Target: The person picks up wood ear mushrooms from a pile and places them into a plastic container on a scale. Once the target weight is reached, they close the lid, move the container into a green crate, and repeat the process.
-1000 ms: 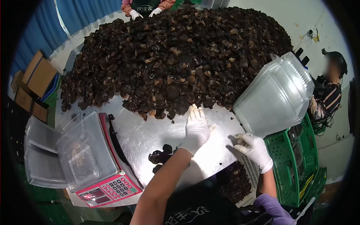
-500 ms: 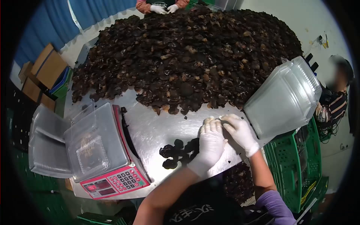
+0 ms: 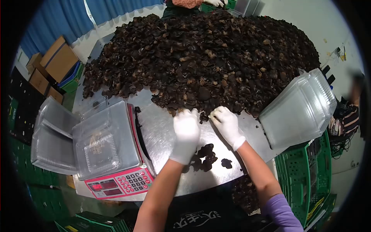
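A large heap of dark wood ear mushrooms (image 3: pixel 216 58) covers most of the metal table. My left hand (image 3: pixel 186 129), in a white glove, is at the heap's near edge with fingers curled down. Just to its right, my gloved right hand (image 3: pixel 227 124) has its fingers bent together at the same edge, a dark piece beside the fingertips. I cannot tell what either closed hand holds. Below them, a small cluster of wood ear mushrooms (image 3: pixel 206 157) lies on the bare metal, with a single piece (image 3: pixel 227 163) to its right.
To the left stands a red scale (image 3: pixel 119 183) with clear plastic trays (image 3: pixel 96 152) on it. Stacked clear containers (image 3: pixel 299 108) lean at the table's right edge, above green crates (image 3: pixel 299 166). Another person's gloved hand (image 3: pixel 214 3) shows beyond the heap; a person sits at right.
Both hands have moved up to the heap's edge, and the left has shifted left. The small mushroom cluster is now uncovered, with a piece apart at its right. The far person has moved right.
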Tool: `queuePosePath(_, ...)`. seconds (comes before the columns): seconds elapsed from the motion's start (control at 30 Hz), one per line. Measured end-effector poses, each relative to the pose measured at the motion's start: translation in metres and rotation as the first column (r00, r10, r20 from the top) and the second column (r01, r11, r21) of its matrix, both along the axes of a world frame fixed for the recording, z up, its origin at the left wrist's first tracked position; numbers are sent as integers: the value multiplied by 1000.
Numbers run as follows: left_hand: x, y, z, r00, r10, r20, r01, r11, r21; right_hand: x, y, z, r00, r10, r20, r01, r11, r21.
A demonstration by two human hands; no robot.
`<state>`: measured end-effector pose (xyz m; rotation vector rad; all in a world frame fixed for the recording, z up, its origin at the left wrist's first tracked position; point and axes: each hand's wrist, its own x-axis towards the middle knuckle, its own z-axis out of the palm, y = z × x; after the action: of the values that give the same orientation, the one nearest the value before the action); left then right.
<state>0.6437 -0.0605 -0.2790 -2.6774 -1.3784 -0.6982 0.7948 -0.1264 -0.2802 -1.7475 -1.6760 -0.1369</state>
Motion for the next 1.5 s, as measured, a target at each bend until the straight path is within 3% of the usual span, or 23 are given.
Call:
queuePosePath(0.03,3,12,-4,991,24,-133,-42,990,-131,0,-7,1,1000,1,-4,-1,1000,3)
queuePosePath(0.1,5,25,-12,972,54,-230,-85,988,-126,-3,-17,-3,1000,15,-9,-15,1000,7)
queuePosePath(0.23,-15,11,-15,970,32,-242,-71,985,-157,-16,-15,3,999,54,1,-54,995,-81)
queuePosePath(0.3,-37,-11,1,919,-123,-374,19,963,-270,-19,-5,1,998,31,52,-23,988,-150)
queuePosePath(0.37,-55,-17,17,935,-197,-296,79,927,-367,-17,9,-7,1000,-14,-18,8,947,-321)
queuePosePath(0.4,-60,-17,22,944,-260,-204,145,880,-452,-14,12,-7,991,-1,-134,-31,971,-237)
queuePosePath(0.43,-60,-15,23,944,-257,-207,142,882,-449,-12,14,-7,958,-7,-287,-35,990,-139)
queuePosePath(0.57,-25,3,9,976,-210,-63,189,950,-249,-3,2,6,721,-122,-682,1,985,-175)
queuePosePath(0.77,25,24,-18,989,-148,0,139,928,-347,17,-37,3,646,-180,-742,68,982,-179)
queuePosePath(0.83,30,27,-10,978,-174,-111,100,870,-484,21,-50,16,597,-186,-780,86,982,-168)
queuePosePath(0.97,36,7,6,968,-179,-174,67,858,-510,35,-62,27,532,-178,-828,119,984,-135)
queuePosePath(1.03,43,-12,-2,943,-274,-189,155,863,-481,44,-62,27,539,-138,-831,102,990,-99)
queuePosePath(1.13,57,-66,-18,850,-521,81,474,688,-550,45,-55,38,512,-135,-848,94,990,-101)
queuePosePath(1.17,55,-96,37,854,-485,188,459,532,-711,45,-52,41,508,-138,-850,51,990,-130)
queuePosePath(1.2,50,-136,41,765,-625,154,605,616,-505,44,-51,43,503,-144,-852,9,987,-162)
queuePosePath(1.23,38,-160,52,509,-799,320,835,369,-407,41,-49,47,584,-149,-798,-66,971,-229)
queuePosePath(1.3,19,-212,35,161,-665,729,894,-215,-394,30,-48,41,706,-1,-708,-286,914,-286)
queuePosePath(1.33,13,-208,49,142,-754,641,857,-231,-462,22,-46,47,730,-20,-683,-401,797,-452)
queuePosePath(1.37,3,-203,62,114,-830,546,815,-236,-529,12,-43,56,755,-31,-655,-490,636,-596)
queuePosePath(1.4,-9,-177,85,189,-861,471,800,-143,-582,0,-37,61,821,30,-570,-461,622,-633)
queuePosePath(1.43,-13,-152,102,334,-866,372,703,-34,-710,-11,-27,63,870,181,-460,-427,741,-517)
queuePosePath(1.47,-27,-134,84,500,-687,527,796,127,-591,-20,-14,55,874,179,-452,-394,806,-442)
queuePosePath(1.5,-31,-114,80,645,-595,479,743,343,-575,-27,3,42,877,179,-446,-359,861,-360)
